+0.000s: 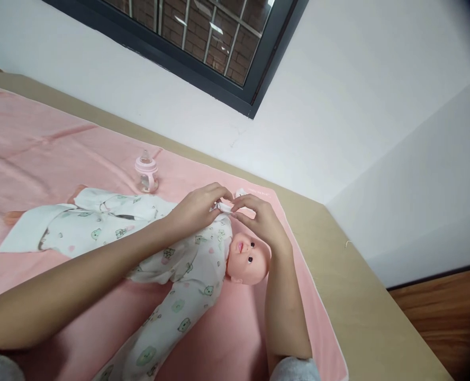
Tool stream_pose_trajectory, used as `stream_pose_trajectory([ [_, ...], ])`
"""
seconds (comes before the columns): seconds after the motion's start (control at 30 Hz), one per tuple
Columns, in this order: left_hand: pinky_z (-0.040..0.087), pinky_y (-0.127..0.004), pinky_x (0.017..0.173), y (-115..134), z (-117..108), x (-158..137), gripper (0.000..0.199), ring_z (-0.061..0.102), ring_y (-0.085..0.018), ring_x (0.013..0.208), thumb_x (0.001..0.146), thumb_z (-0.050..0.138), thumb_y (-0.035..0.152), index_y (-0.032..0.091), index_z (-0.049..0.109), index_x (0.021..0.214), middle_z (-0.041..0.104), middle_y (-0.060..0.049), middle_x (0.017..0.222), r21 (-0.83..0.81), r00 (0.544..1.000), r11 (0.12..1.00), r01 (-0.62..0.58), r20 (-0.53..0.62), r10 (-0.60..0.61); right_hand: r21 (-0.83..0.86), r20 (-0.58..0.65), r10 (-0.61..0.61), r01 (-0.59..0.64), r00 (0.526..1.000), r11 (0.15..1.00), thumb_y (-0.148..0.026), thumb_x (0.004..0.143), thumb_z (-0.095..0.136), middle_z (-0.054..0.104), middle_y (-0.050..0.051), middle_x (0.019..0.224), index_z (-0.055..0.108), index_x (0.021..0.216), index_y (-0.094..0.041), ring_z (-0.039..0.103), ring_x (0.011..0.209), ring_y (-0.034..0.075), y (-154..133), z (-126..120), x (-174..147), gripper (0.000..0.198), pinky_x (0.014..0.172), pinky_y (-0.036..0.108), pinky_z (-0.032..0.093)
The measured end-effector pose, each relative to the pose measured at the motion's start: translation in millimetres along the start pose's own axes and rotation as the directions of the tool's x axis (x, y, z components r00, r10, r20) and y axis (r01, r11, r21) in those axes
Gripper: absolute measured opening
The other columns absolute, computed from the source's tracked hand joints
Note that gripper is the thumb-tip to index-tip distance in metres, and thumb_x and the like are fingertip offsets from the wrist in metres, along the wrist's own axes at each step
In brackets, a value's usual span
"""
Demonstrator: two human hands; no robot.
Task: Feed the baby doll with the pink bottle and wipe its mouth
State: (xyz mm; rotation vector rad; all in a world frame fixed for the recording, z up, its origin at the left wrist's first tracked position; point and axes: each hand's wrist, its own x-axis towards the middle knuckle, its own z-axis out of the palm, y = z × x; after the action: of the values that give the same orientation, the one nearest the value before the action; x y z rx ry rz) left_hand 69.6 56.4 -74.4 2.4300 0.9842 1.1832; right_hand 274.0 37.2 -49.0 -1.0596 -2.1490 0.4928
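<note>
A baby doll [250,258] lies on its back, its head to the right and its feet to the left. White printed clothes [197,248] cover its body, with one long sleeve stretched toward the bottom of the view. Both hands meet above the doll's far shoulder. My left hand [203,205] pinches a bit of the white cloth between thumb and fingers. From the right, my right hand [258,214] curls in with its fingertips on the same cloth. The doll's far arm is mostly hidden behind my hands.
A pink blanket [32,143] lies under the doll on a wooden table [330,275]. Beyond the doll stands a baby bottle [146,172] with a pink collar and handle. A white wall [203,127] with a dark-framed window [235,91] rises behind the table.
</note>
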Motion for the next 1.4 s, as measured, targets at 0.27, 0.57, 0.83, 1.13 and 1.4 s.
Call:
stream_pose_trajectory([
  [0.27,0.048,-0.038,0.092,-5,-10,2,0.031,0.056,-0.024,0.110,0.089,0.055,0.029,0.018,0.059,0.118,0.058,-0.008,0.119,0.049,1.000,0.999,0.009,-0.008,-0.009,0.162,-0.154,0.120,-0.095,0.981,0.982,-0.033,0.080,0.066,0.067,0.006,0.111,0.069,0.082,-0.023,0.060,0.111,0.020,19,-4,3,0.011,0.098,0.037,0.048],
  [0.57,0.050,-0.032,0.081,-30,-59,12,0.024,0.063,-0.020,0.096,0.089,0.056,0.033,0.019,0.065,0.106,0.065,-0.005,0.113,0.073,0.953,0.970,0.233,-0.216,-0.212,0.510,-0.441,0.546,-0.302,0.712,0.805,-0.040,0.065,0.073,0.070,0.002,0.078,0.066,0.077,-0.018,0.064,0.081,0.018,103,-19,0,0.026,0.088,0.037,0.050],
  [0.83,0.049,-0.030,0.078,-45,-90,10,0.022,0.066,-0.019,0.089,0.088,0.059,0.036,0.018,0.068,0.097,0.070,-0.002,0.106,0.011,0.887,0.940,0.340,-0.336,-0.316,0.512,-0.541,0.613,-0.353,0.575,0.783,-0.040,0.062,0.071,0.055,-0.008,0.057,0.059,0.101,-0.018,0.057,0.063,0.012,151,-11,0,0.047,0.069,0.029,0.051],
  [1.13,0.048,-0.036,0.081,-91,-127,-1,0.029,0.064,-0.023,0.089,0.086,0.059,0.039,0.016,0.068,0.101,0.070,-0.004,0.102,0.070,0.766,0.835,0.546,-0.446,-0.464,0.386,-0.528,0.454,-0.274,0.718,0.881,-0.039,0.068,0.064,0.071,0.009,0.102,0.070,0.101,-0.014,0.065,0.091,0.019,172,-9,33,0.042,0.090,0.038,0.050],
  [1.4,0.046,-0.048,0.092,-141,-139,-9,0.073,0.061,-0.028,0.098,0.073,0.078,0.039,0.016,0.048,0.135,0.064,-0.009,0.117,0.131,0.702,0.707,0.695,-0.335,-0.629,0.165,-0.438,0.468,-0.443,0.768,0.881,-0.032,0.069,0.053,0.071,0.010,0.112,0.071,0.100,-0.017,0.063,0.106,0.023,205,-9,30,0.039,0.100,0.043,0.043],
])
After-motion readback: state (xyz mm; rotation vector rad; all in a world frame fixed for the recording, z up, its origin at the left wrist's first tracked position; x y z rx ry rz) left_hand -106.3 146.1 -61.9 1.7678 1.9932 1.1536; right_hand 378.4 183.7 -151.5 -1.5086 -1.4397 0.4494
